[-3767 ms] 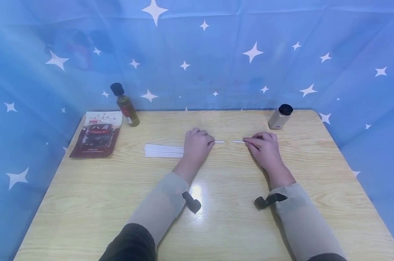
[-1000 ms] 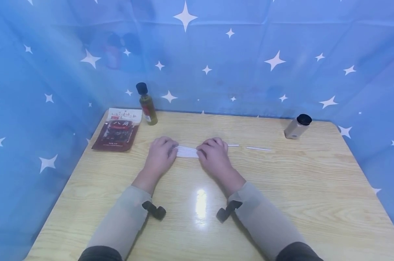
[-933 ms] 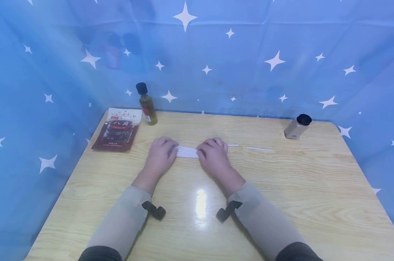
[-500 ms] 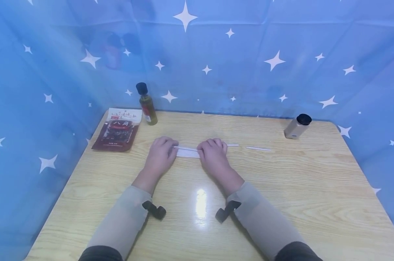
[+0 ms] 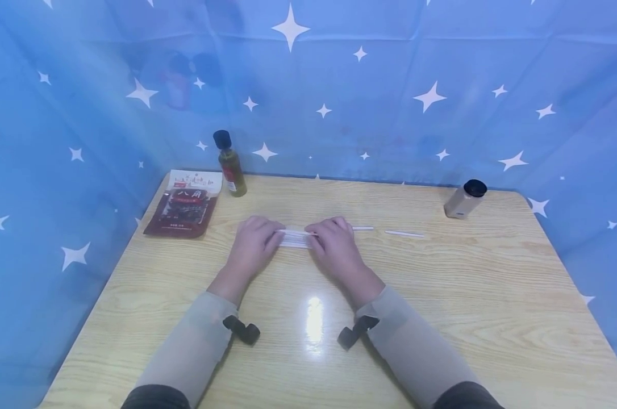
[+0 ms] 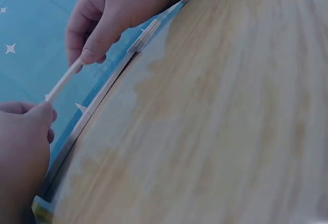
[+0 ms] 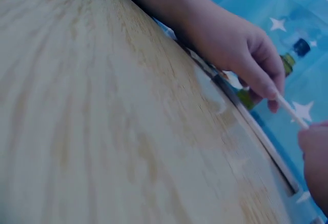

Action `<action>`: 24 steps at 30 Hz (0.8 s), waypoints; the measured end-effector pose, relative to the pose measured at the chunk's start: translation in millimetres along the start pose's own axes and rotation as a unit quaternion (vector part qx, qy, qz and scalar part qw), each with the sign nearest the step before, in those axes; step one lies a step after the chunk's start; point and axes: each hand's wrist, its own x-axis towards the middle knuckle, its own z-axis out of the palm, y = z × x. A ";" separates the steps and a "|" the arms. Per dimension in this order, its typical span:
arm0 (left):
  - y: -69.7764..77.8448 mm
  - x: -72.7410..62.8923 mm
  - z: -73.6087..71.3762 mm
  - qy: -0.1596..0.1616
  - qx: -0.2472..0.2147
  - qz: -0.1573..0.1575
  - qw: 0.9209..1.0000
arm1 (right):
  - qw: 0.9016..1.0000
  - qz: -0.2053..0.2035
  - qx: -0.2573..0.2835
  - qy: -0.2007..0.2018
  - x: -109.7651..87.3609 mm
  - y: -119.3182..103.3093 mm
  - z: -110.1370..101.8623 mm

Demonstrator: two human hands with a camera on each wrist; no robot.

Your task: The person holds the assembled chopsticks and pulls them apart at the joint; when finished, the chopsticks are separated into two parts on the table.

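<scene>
A thin white stick point(image 6: 64, 83) is held level between the two hands, one end in each. My left hand point(image 5: 251, 244) pinches its left end between thumb and fingers. At the other end, the thumb and fingers of my right hand point(image 5: 337, 247) pinch it the same way. Below the held stick, a row of similar white sticks point(image 5: 294, 243) lies side by side on the table, its ends hidden by the hands. Two shorter white pieces lie to the right: one piece point(image 5: 363, 228) close beside the right hand, the other piece point(image 5: 404, 233) farther out.
On the wood-grain table point(image 5: 441, 318), a brown and white food pouch point(image 5: 186, 207) lies at the back left. Next to it stands a dark-capped bottle point(image 5: 232, 170). A black-lidded jar point(image 5: 464, 200) stands at the back right, before a blue starry curtain point(image 5: 339, 74).
Earlier each hand held a short white piece farther right; those pieces now lie on the table. Both hands have moved left to the row, and one stick is now raised from it.
</scene>
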 end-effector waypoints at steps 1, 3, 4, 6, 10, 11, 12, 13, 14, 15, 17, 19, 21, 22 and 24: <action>1.0 0.1 0.9 0.000 0.000 0.007 1.000 | 1.000 -0.009 0.000 0.006 -1.1 0.4 -0.1; 2.9 -0.2 2.5 0.001 0.002 0.017 1.000 | 1.000 -0.024 -0.001 0.020 -3.4 1.4 -0.4; 4.0 -0.2 3.1 0.001 0.001 0.021 1.000 | 0.999 -0.030 0.001 0.028 -4.3 2.0 -0.6; 6.4 -0.2 4.4 -0.003 0.002 0.027 1.000 | 0.998 -0.042 0.004 0.042 -5.8 3.9 -0.9; 11.9 0.6 5.1 -0.014 0.002 0.033 0.999 | 0.996 -0.065 0.007 0.063 -7.6 9.1 -0.6; 12.9 0.8 5.7 -0.016 0.002 0.034 0.999 | 0.995 -0.068 0.007 0.066 -8.2 10.2 -0.7; 14.1 1.1 6.2 -0.018 0.001 0.035 0.999 | 0.995 -0.071 0.009 0.068 -8.8 11.3 -0.8; 15.4 1.3 6.6 -0.019 0.000 0.036 0.999 | 0.995 -0.072 0.011 0.070 -9.3 12.2 -0.9; 16.2 1.5 7.2 -0.019 -0.001 0.040 0.999 | 0.995 -0.074 0.012 0.071 -10.0 12.9 -1.4; 17.2 1.8 7.9 -0.019 -0.003 0.044 0.999 | 0.994 -0.075 0.014 0.073 -10.6 13.6 -2.3; 19.3 2.6 9.2 -0.017 -0.003 0.051 0.999 | 0.994 -0.079 0.019 0.077 -11.5 15.1 -4.2; 21.0 3.3 10.5 -0.012 -0.004 0.061 0.998 | 0.993 -0.083 0.023 0.080 -12.1 16.9 -6.2; 22.3 4.1 13.2 -0.006 -0.005 0.069 0.998 | 0.993 -0.083 0.026 0.079 -12.7 19.1 -8.3; 22.8 4.5 14.9 -0.003 -0.005 0.072 0.997 | 0.993 -0.084 0.028 0.079 -13.3 20.4 -9.1; 24.8 4.9 18.1 -0.001 -0.006 0.075 0.997 | 0.993 -0.086 0.030 0.078 -14.8 23.4 -9.9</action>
